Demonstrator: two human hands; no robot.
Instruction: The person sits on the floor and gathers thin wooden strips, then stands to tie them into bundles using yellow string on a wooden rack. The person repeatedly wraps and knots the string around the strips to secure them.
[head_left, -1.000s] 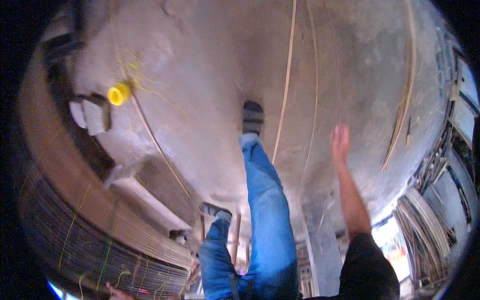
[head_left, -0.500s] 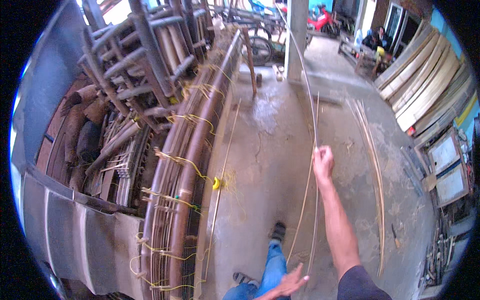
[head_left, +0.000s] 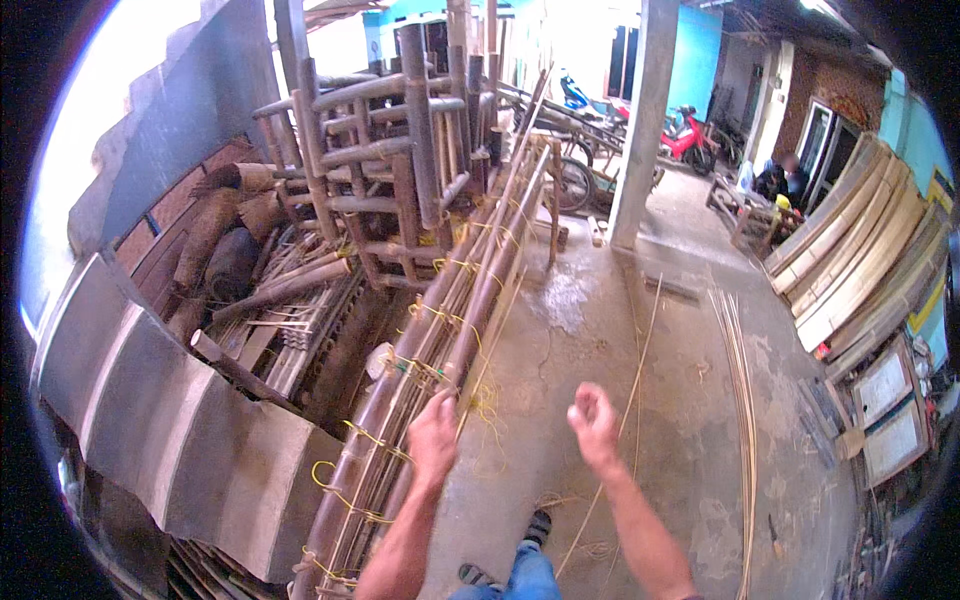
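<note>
My left hand (head_left: pixel 433 435) is closed beside a long bundle of brown bamboo poles and thin strips (head_left: pixel 347 478), tied at intervals with yellow cord (head_left: pixel 322 474). What its fingers grip, if anything, is hidden. Over the floor to the right, my right hand (head_left: pixel 595 425) is raised with curled, slightly blurred fingers, and nothing shows in it. Beyond that hand, one thin bamboo strip (head_left: pixel 634 372) lies slantwise on the concrete. Loose yellow cord (head_left: pixel 486 402) lies by the bundle's right side.
Stacked bamboo frames (head_left: pixel 375 150) and dark rolled mats (head_left: pixel 210 240) stand at left, behind a bent grey sheet (head_left: pixel 190 420). Several thin strips (head_left: pixel 742 400) and a knife (head_left: pixel 775 537) lie on the right floor. A pillar (head_left: pixel 640 130) rises ahead; split bamboo panels (head_left: pixel 850 230) lean at right.
My left hand has come up from low down to the bundle. My right hand has moved down and left, and the long strip it held no longer shows in it. The view has shifted left.
</note>
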